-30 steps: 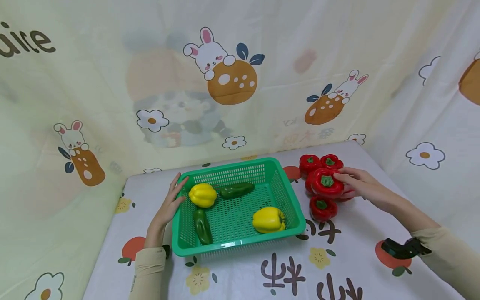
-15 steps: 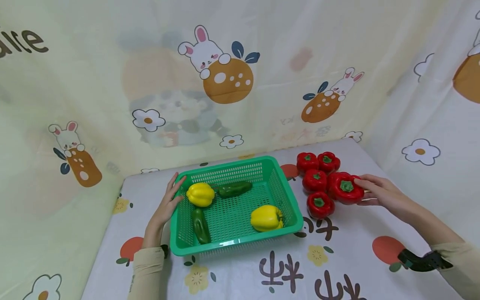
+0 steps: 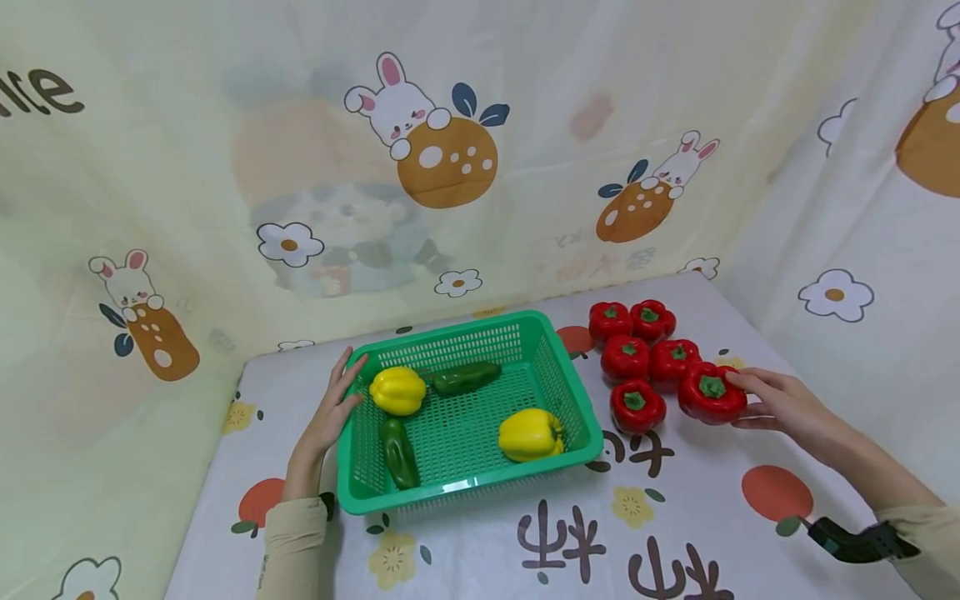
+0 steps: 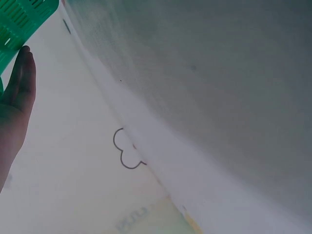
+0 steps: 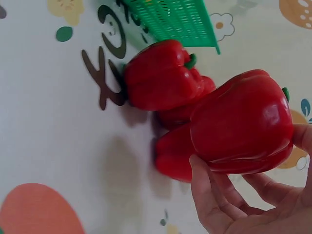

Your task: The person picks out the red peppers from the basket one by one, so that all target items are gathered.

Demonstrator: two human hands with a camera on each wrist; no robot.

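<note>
My right hand (image 3: 787, 408) grips a large red bell pepper (image 3: 705, 404) with a green stem, at the near right of a group of red bell peppers. In the right wrist view the held pepper (image 5: 243, 122) fills the space above my fingers, overlapping other red peppers behind it. My left hand (image 3: 330, 417) lies along the left side of a green plastic basket (image 3: 468, 483), fingertips at its rim. Seen from the left wrist, the fingers (image 4: 27, 78) are fairly straight against the basket wall. Inside lie two yellow bell peppers (image 3: 397, 391) and two dark green peppers (image 3: 465, 379).
Several other red bell peppers (image 3: 625, 358) stand close together right of the basket. A patterned cloth (image 3: 562, 533) covers the table, and a printed curtain (image 3: 547, 192) rises behind and along the sides.
My right hand has carried the red bell pepper from over the group down and to the right, uncovering the peppers beneath. The left hand stays at the basket; the view shifts slightly.
</note>
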